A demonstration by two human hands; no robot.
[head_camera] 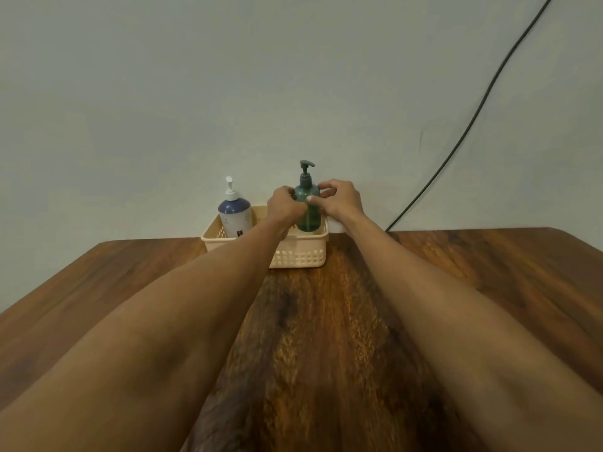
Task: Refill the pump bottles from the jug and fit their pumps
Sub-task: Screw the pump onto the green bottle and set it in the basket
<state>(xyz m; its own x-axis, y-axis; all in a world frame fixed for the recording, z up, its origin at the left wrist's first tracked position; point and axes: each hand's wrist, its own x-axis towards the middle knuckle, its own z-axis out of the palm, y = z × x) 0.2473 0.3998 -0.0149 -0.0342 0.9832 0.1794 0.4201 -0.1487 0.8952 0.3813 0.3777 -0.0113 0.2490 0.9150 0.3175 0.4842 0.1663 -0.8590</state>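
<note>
A green see-through pump bottle (308,216) with a dark pump on top stands in the right half of a beige plastic basket (303,254) at the table's far edge. My left hand (284,203) grips its shoulder from the left. My right hand (341,199) holds it from the right, thumb across the front. A white bottle (235,216) with a dark blue shoulder and a white pump stands in the basket's left half, untouched. No jug is in view.
The basket sits on a dark wooden table (326,337) against a pale wall. A black cable (470,125) runs down the wall to the table's back edge, right of the basket. My forearms stretch across the tabletop.
</note>
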